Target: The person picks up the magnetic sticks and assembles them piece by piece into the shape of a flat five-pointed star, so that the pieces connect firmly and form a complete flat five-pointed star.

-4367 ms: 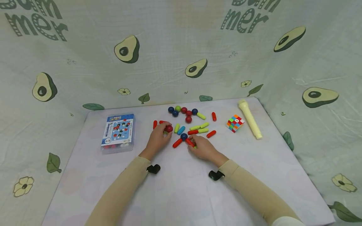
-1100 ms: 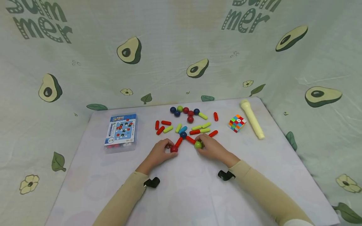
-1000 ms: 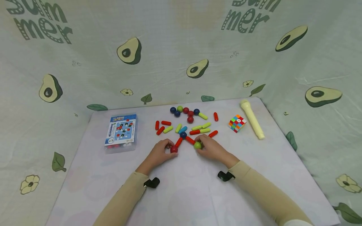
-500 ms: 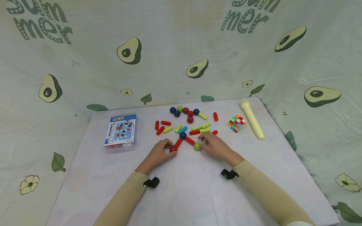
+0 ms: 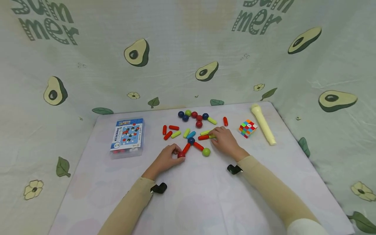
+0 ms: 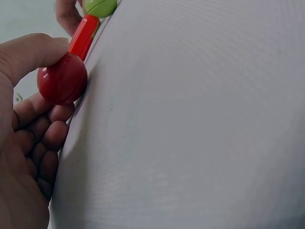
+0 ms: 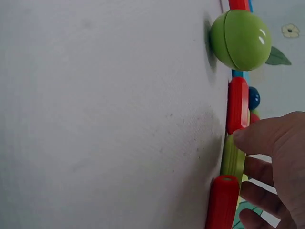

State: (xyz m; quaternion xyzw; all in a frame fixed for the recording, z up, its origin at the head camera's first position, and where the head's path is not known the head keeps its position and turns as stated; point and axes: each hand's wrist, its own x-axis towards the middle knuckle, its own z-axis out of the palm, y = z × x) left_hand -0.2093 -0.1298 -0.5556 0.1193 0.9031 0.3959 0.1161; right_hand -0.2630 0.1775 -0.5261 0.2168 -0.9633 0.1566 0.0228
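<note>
Our left hand [image 5: 165,160] pinches the glossy red plastic ball [image 5: 180,155] on the desk [image 5: 188,195]; right hand [image 5: 225,141], fingers [image 7: 267,136] loosely spread, touches a yellow-green plastic rod [image 7: 232,160].

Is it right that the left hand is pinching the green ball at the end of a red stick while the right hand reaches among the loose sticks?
Not quite: the left hand pinches a red ball, as the left wrist view shows. The green ball lies free. The right hand does reach among the loose sticks.
</note>
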